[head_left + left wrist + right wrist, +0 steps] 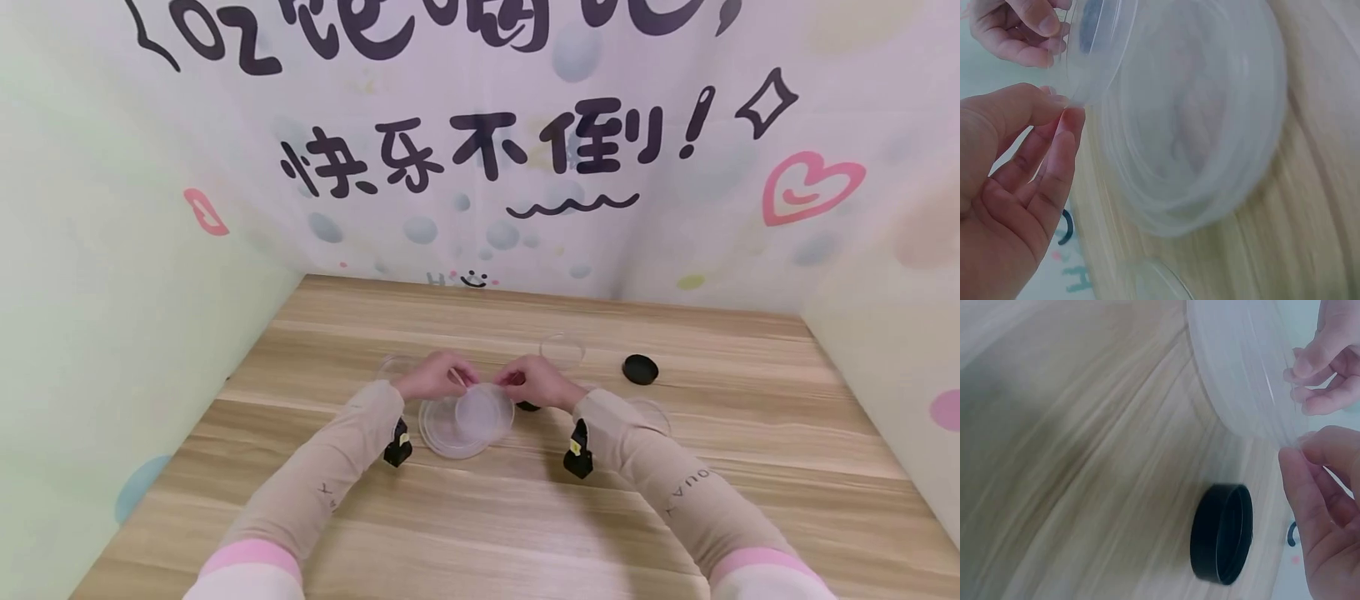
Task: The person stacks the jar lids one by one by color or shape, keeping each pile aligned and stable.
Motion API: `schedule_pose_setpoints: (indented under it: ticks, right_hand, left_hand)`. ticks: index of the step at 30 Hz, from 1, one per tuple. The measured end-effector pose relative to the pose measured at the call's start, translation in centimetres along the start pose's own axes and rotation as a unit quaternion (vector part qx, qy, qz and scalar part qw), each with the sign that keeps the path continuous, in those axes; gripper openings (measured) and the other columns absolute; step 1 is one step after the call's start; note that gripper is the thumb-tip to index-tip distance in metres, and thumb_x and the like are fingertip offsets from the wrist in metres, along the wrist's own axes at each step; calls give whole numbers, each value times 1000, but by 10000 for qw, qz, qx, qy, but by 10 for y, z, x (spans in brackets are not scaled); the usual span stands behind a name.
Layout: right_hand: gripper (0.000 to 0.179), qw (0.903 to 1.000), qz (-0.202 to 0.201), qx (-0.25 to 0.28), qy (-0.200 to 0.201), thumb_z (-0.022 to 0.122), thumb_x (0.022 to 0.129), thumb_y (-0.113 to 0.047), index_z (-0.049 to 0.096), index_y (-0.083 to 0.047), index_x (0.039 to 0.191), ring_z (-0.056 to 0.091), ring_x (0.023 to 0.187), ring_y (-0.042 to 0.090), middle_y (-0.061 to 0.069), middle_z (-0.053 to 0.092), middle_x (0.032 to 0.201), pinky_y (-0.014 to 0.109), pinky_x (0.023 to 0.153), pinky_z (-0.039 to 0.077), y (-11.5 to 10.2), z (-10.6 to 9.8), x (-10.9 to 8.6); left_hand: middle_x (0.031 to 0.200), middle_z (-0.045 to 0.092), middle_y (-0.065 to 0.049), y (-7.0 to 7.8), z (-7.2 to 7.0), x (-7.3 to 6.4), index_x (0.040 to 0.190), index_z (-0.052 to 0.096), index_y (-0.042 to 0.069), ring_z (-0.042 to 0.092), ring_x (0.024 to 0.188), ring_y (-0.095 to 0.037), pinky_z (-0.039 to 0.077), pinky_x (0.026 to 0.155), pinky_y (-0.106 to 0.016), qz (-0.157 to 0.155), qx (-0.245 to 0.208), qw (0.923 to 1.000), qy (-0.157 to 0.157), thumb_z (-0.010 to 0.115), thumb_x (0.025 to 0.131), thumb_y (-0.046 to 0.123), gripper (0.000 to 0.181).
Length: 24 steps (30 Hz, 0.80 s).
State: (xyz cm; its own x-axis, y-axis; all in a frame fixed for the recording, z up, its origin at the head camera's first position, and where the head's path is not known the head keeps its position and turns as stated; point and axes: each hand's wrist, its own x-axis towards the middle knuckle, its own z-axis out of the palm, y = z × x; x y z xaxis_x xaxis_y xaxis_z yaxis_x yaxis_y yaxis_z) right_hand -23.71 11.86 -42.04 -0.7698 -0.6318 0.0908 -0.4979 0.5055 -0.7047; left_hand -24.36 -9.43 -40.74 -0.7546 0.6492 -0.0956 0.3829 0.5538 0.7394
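A translucent round plastic lid (491, 412) is held tilted by its far rim between both hands. My left hand (437, 377) pinches the rim with thumb and fingertips, as the left wrist view shows for the same hand (1029, 169). On the other side, my right hand (542, 382) pinches the edge; thumb and forefinger meet on it in the right wrist view (1329, 500). Under and beside the held lid lies a larger round translucent plastic piece (442, 442) with a stepped rim (1260, 150). It looks like stacked lids, though I cannot tell how many.
One black round cap (641, 369) lies at right; another black cap (1221, 534) sits close by my right hand. Clear round pieces lie behind (562, 350), under the right forearm (654, 412) and beyond my left hand (393, 363). A printed cloth (465, 225) backs the wooden table (480, 533).
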Motion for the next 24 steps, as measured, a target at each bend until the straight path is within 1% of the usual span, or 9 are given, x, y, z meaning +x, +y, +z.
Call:
schedule_pose_setpoints:
  ticks: [4, 8, 10, 11, 17, 21, 24]
  right_hand:
    - [14, 9999, 121, 51, 1, 62, 78, 1, 67, 2, 92, 57, 73, 10, 10, 66, 86, 19, 62, 48, -2, 6, 8]
    - [14, 9998, 171, 91, 44, 62, 78, 1, 66, 3, 91, 56, 73, 11, 10, 66, 85, 19, 63, 48, -4, 13, 15]
    - [13, 9998, 167, 75, 87, 62, 78, 1, 66, 3, 90, 56, 72, 11, 9, 65, 83, 18, 63, 48, -5, 16, 18]
    - [12, 9998, 152, 84, 105, 62, 77, 2, 66, 3, 89, 56, 72, 11, 9, 65, 82, 18, 63, 48, -5, 17, 19]
    - [11, 9998, 35, 195, 78, 60, 77, 4, 64, 5, 87, 55, 69, 10, 9, 63, 78, 18, 61, 48, -8, 24, 24]
    - [11, 9993, 129, 335, 39, 60, 77, 5, 64, 6, 87, 54, 68, 11, 10, 63, 78, 18, 59, 48, -12, 25, 25]
    - [11, 9993, 164, 324, 18, 60, 77, 4, 64, 5, 87, 54, 69, 11, 9, 62, 77, 18, 59, 47, -11, 27, 25]
  left_hand:
    - [93, 63, -11, -7, -4, -3, 96, 63, -4, 59, 84, -20, 49, 74, -24, -147, 15, 9999, 51, 58, 74, -10, 24]
    - [95, 63, -10, -11, -8, -8, 98, 63, -2, 59, 86, -20, 49, 75, -25, -335, 6, 9994, 58, 58, 74, -10, 26]
    - [96, 63, -11, -13, -10, -10, 99, 63, -2, 59, 86, -21, 49, 75, -26, -354, 21, 9994, 50, 58, 74, -10, 27]
    - [96, 63, -10, -14, -11, -11, 99, 63, -1, 59, 87, -20, 49, 75, -26, -413, 13, 9991, 57, 58, 74, -9, 27]
    - [96, 63, -11, -19, -14, -17, 100, 63, -2, 59, 87, -21, 50, 74, -25, -344, 71, 9994, 58, 58, 74, -9, 28]
    - [95, 63, -13, -22, -15, -20, 100, 62, -4, 59, 86, -23, 50, 73, -26, -273, 0, 9996, 121, 58, 74, -9, 26]
    - [93, 63, -12, -24, -13, -22, 98, 63, -3, 59, 85, -22, 50, 73, -26, -274, -31, 9995, 167, 59, 74, -8, 25]
